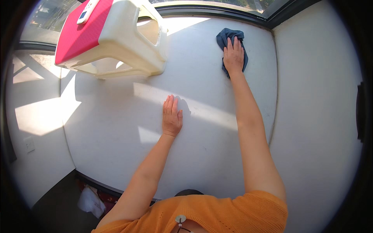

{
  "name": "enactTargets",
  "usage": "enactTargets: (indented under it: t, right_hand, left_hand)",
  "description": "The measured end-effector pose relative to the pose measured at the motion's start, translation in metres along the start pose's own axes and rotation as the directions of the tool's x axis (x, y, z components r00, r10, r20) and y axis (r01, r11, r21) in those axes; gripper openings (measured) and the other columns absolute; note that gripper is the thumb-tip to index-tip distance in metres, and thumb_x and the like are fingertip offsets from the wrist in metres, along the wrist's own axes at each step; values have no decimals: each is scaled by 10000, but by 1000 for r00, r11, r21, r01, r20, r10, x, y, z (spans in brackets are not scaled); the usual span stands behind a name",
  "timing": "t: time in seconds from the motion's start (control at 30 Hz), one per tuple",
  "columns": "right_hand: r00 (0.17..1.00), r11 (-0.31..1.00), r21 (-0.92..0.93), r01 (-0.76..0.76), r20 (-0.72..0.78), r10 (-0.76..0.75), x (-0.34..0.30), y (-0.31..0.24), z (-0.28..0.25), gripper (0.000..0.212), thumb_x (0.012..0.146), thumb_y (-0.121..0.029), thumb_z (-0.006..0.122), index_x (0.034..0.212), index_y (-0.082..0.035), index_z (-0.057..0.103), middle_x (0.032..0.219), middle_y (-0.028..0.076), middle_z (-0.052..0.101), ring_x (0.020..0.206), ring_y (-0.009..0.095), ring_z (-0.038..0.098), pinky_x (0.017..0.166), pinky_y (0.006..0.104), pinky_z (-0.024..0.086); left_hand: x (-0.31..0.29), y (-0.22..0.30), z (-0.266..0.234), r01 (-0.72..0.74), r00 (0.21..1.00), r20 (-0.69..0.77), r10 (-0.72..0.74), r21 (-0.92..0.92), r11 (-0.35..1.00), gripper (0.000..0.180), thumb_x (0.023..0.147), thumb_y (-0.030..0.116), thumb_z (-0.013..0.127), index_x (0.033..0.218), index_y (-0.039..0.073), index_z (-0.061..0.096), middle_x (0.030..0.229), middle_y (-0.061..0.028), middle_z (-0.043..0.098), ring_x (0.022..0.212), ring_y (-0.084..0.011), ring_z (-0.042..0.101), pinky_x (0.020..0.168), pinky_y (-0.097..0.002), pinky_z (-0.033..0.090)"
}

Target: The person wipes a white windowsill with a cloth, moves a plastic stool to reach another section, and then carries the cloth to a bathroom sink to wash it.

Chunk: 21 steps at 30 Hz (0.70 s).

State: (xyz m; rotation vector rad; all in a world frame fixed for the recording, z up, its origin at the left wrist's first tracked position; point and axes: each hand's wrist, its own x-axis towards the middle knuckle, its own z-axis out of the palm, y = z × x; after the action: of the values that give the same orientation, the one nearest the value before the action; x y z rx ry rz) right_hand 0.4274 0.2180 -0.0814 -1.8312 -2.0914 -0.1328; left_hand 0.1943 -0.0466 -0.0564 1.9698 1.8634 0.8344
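Observation:
At the far right of a white ledge [206, 155], my right hand [234, 57] lies stretched out on a crumpled dark blue cloth [224, 37]. The fingers rest flat on top, pressing the cloth to the surface rather than wrapping round it. Parts of the cloth stick out beyond the fingertips and along both sides of the hand. My left hand [171, 115] rests palm down near the middle of the ledge, fingers extended and thumb slightly apart, holding nothing. Its shadow falls just to the right.
A cream plastic stool [128, 42] with a pink top [83, 33] stands at the far left, a white remote control [88, 11] on it. Windows [217, 6] border the back. White walls [322, 97] enclose both sides. A white plastic bag [91, 202] lies below the ledge, lower left.

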Motion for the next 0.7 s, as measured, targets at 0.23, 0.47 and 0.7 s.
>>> enactTargets:
  t: [0.23, 0.47, 0.7]
  right_hand:
    - [914, 876, 330, 352, 78, -397, 9, -103, 9, 385, 891, -174, 516, 1275, -154, 529, 1406, 72, 425, 1301, 273, 385, 1085, 426, 294]
    - [797, 609, 687, 396, 72, -599, -75, -99, -53, 253, 716, 15, 547, 902, -114, 660, 1145, 22, 615, 1118, 219, 544, 977, 364, 410]
    - [885, 540, 842, -6, 256, -389, -188, -24, -120, 242, 680, 107, 480, 739, -72, 631, 957, 23, 671, 921, 200, 625, 835, 320, 473]
  left_hand:
    - [0, -1, 0, 15, 998, -53, -16, -17, 1000, 487, 894, 90, 480, 1356, -5, 357, 1424, -196, 343, 1344, -368, 299, 1117, -483, 228]
    - [2, -1, 0, -3, 994, -107, 0, -25, 1000, 530, 875, 92, 514, 1363, -17, 340, 1435, -210, 320, 1349, -382, 283, 1119, -484, 217]
    - [-1, -1, 0, 12, 998, -69, -12, -3, 1000, 532, 877, 85, 518, 1371, 4, 336, 1444, -189, 314, 1355, -366, 279, 1121, -478, 216]
